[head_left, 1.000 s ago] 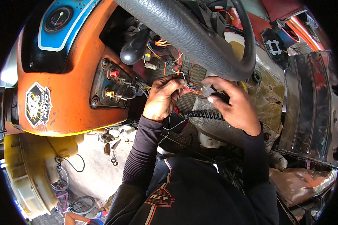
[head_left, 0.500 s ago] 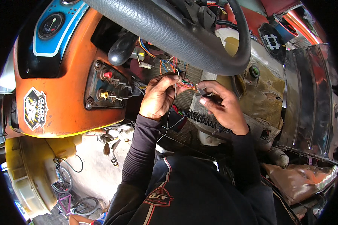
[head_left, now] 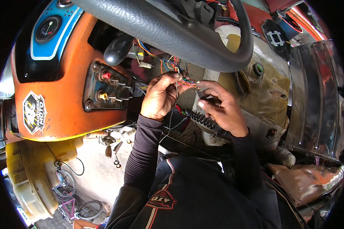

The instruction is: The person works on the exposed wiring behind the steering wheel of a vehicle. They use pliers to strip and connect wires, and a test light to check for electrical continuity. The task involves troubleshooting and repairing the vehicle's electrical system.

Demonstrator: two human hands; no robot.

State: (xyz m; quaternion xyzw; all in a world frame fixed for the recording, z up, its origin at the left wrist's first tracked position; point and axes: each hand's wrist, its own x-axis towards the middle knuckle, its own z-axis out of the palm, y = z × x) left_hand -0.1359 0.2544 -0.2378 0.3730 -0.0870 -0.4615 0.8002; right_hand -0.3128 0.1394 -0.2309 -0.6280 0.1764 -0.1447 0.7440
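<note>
My left hand [head_left: 158, 97] pinches a bundle of thin multicoloured wires [head_left: 189, 83] between thumb and fingertips, below the black steering wheel [head_left: 164, 34]. My right hand [head_left: 221, 112], just right of the wires, has its fingers curled round a small flat grey blade-like piece [head_left: 197, 92], mostly hidden, held at the bundle's end. More loose wires [head_left: 166, 64] and a white connector [head_left: 145, 65] lie behind my left hand. A black coiled cable [head_left: 198, 118] runs beneath my hands, over a textured mat.
At left stands an orange dashboard [head_left: 55, 107] with gauge and switch plate [head_left: 103, 91]. A black knob lever [head_left: 114, 53] is beside the wheel. A worn cover [head_left: 265, 99] and shiny metal panel [head_left: 313, 99] are at right. A bicycle [head_left: 65, 183] and a person's arm [head_left: 84, 223] show lower left.
The whole scene has shifted slightly left and up in the picture. My right fingers have turned, so less of the grey piece shows; my left hand keeps its pinch on the wires.
</note>
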